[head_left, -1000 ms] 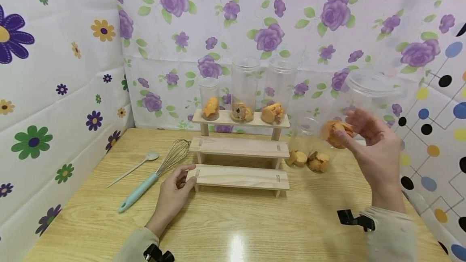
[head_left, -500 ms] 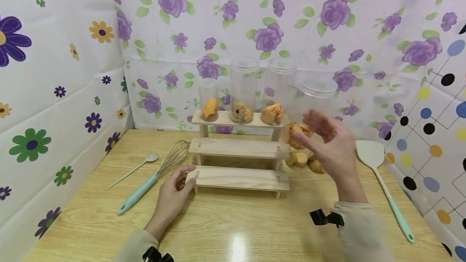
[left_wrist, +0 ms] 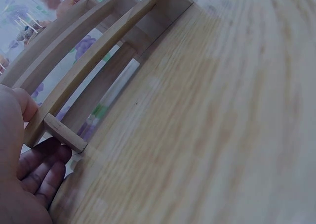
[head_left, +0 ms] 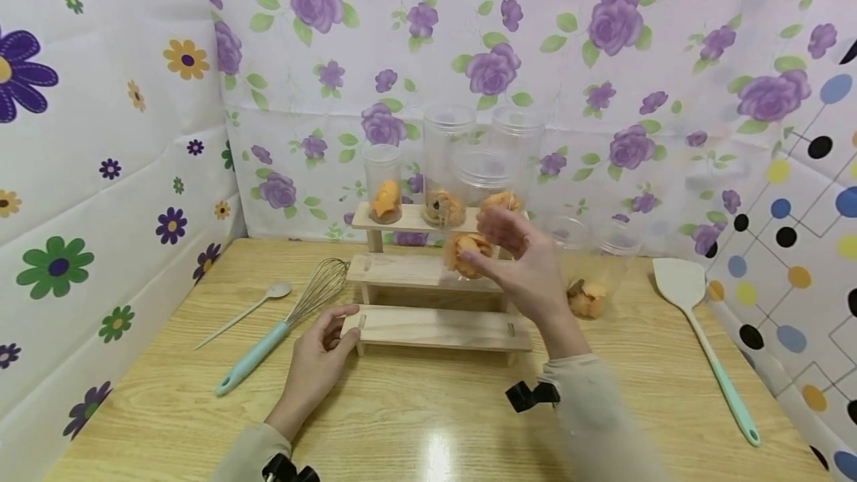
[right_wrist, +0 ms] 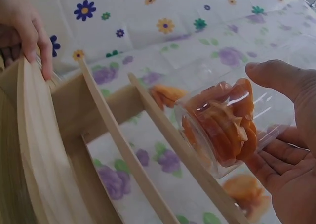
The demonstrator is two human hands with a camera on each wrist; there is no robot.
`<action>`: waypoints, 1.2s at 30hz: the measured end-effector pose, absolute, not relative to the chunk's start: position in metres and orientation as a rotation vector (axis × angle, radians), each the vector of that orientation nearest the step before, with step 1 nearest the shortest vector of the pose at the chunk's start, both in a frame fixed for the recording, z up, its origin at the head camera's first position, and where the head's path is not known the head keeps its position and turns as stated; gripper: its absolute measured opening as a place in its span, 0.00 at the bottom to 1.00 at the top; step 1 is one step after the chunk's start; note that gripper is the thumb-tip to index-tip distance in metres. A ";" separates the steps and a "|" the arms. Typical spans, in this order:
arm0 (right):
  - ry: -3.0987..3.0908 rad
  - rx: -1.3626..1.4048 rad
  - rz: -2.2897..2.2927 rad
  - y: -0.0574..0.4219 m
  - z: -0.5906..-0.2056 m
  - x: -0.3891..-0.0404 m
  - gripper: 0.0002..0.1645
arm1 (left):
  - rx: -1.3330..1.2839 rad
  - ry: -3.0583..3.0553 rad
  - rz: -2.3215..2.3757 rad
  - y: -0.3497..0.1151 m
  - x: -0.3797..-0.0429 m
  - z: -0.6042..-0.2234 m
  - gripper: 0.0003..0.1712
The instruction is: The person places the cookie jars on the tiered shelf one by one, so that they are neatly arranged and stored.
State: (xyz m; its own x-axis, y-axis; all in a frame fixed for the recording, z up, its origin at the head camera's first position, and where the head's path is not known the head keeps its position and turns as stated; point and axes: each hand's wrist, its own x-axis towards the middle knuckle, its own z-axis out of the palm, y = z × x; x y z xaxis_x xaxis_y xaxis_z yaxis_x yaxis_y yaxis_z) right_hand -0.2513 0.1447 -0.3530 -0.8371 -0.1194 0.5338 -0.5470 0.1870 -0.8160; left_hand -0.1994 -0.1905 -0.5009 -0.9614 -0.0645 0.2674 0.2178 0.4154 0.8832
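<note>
My left hand [head_left: 315,367] grips the left end of the lowest board of a three-tier wooden rack [head_left: 428,324]; in the left wrist view its thumb is above the board and its fingers below. My right hand [head_left: 529,274] holds a clear jar [right_wrist: 217,127] with orange pieces at the bottom, thumb on one side, fingers on the other. In the head view this jar is in front of the top board, over the middle board [head_left: 402,269]; whether it touches is unclear. A small jar [head_left: 384,169] and two taller jars [head_left: 448,162] stand on the top board.
Right of the rack, two more clear jars stand on the table, one [head_left: 589,296] with orange pieces, the other partly behind my right hand. A spatula [head_left: 703,333] lies far right. A whisk [head_left: 294,315] and spoon [head_left: 248,311] lie left. Patterned cloth walls surround the table.
My right hand has carried the jar leftward from beyond the rack's right side to in front of the rack, uncovering the spatula. The left hand has stayed on the lowest board.
</note>
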 end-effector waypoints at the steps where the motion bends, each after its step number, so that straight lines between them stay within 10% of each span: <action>1: -2.114 0.640 1.701 0.139 -0.354 -0.252 0.41 | -0.134 -2.412 -1.565 -0.190 -0.199 -0.501 0.19; 36: -2.055 0.484 1.674 -0.004 -0.388 -0.273 0.39 | -0.135 -2.408 -1.578 -0.191 -0.202 -0.501 0.19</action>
